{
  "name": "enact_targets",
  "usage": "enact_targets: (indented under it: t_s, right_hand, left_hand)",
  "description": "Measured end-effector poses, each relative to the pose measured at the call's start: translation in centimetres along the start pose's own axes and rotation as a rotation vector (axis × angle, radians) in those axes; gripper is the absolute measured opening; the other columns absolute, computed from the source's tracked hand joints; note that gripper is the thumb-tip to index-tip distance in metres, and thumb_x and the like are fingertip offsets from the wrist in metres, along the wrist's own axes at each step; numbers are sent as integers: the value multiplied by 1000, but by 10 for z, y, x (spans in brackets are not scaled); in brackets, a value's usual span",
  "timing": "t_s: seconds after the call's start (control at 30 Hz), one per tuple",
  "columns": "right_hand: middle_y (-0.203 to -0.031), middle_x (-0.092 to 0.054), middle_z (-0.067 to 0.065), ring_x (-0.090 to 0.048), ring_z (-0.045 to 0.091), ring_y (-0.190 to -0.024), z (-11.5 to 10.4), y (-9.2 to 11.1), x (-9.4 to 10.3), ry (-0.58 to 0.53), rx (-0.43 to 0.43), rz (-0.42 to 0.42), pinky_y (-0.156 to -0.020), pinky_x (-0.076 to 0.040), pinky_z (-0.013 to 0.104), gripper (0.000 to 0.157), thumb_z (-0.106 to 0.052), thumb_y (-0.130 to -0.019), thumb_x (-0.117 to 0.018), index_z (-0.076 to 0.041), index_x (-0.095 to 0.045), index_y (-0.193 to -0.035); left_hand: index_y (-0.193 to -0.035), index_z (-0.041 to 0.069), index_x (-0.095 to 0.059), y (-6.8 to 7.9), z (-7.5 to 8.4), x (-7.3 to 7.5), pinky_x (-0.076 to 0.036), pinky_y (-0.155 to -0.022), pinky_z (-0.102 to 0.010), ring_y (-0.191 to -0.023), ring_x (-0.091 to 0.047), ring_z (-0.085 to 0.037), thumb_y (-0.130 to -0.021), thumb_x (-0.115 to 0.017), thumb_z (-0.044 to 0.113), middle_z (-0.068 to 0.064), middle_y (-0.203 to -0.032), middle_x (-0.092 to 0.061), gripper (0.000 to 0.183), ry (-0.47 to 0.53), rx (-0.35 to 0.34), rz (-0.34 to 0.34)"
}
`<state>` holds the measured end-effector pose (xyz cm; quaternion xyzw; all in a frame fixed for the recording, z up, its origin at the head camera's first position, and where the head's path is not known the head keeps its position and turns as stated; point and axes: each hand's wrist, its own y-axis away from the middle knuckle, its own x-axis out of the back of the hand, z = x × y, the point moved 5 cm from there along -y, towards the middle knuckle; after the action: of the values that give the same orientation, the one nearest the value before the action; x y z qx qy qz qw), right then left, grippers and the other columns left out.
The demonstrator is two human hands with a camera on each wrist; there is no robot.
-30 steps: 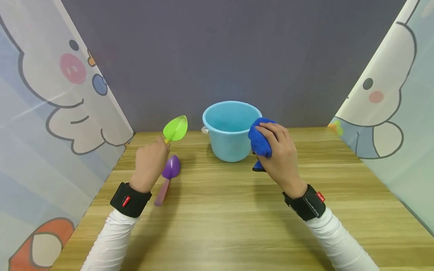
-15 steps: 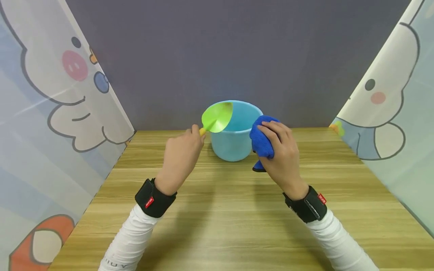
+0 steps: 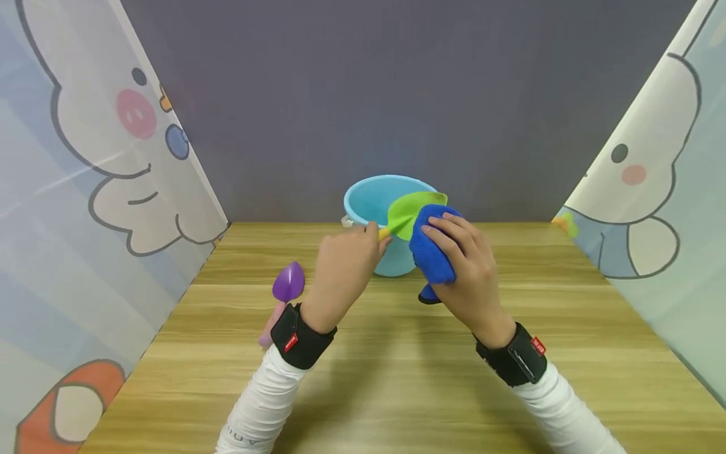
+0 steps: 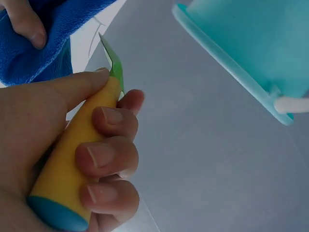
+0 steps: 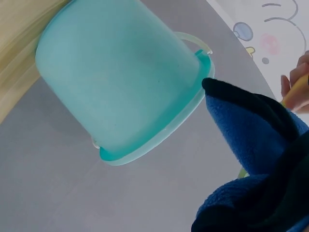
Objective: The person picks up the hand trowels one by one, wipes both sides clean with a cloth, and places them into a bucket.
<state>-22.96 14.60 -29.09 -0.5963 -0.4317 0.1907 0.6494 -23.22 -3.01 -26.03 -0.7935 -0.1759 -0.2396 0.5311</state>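
My left hand (image 3: 347,268) grips the yellow handle (image 4: 72,154) of a small toy shovel with a green blade (image 3: 407,213); the fingers curl round the handle, which ends in a blue cap. In my right hand (image 3: 467,274) is a bunched blue cloth (image 3: 432,249) with dark edging, held under curled fingers. Cloth and blade meet in the head view, the cloth overlapping the blade's right side. Behind both stands a light blue bucket (image 3: 368,195), upright on the table. The right wrist view shows the cloth (image 5: 246,128) hiding most of the shovel.
A purple shovel (image 3: 289,282) with a pink handle lies on the wooden table (image 3: 363,403), left of my left hand and partly behind its wrist. A grey panel (image 3: 363,94) rises behind the bucket. Side panels with cartoon prints flank the table.
My left hand has carried the green shovel from the left, past the bucket's front, to the cloth. My right hand keeps the cloth in nearly the same spot.
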Motion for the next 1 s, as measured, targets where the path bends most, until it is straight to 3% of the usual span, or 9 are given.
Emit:
enact_targets:
  t_s: [0.17,0.37,0.6,0.8,1.0]
  right_hand:
    - [-133,-65,14,-55,35,-134,-6,4,-2,-25,27,-52,-115,-42,50,64,1,-70,-85,-9,-64,-130]
    - [-134,-66,14,-56,38,-133,-8,4,-2,-21,111,-71,-108,-44,53,65,1,-69,-82,-8,-65,-132]
    - [-137,-66,13,-59,36,-130,-6,6,-9,75,151,-182,-90,-52,55,76,-5,-66,-88,-9,-61,-138]
    - [-137,-66,11,-62,33,-127,-4,9,-17,129,137,-220,-92,-56,52,81,-21,-68,-94,-9,-59,-140]
    - [-137,-66,11,-64,33,-125,-6,11,-22,126,135,-207,-97,-56,51,82,-18,-67,-94,-9,-59,-141]
  left_hand:
    - [-86,14,-59,1,14,-3,-36,-39,-27,-42,-48,-11,-99,-64,48,4,-59,-52,37,56,-12,-21]
    - [-91,15,-60,-1,26,-7,-40,-40,-27,-45,-52,-11,-101,-64,33,3,-64,-58,21,99,-54,-30]
    - [-89,15,-60,3,27,-6,-41,-42,-27,-48,-55,-11,-97,-70,30,3,-66,-62,19,90,-106,-43]
    - [-89,14,-61,6,25,-7,-41,-43,-27,-49,-58,-12,-98,-69,26,2,-67,-63,17,96,-128,-79]
    - [-88,14,-61,9,22,-8,-42,-43,-27,-48,-56,-12,-97,-70,26,3,-65,-61,18,95,-142,-88]
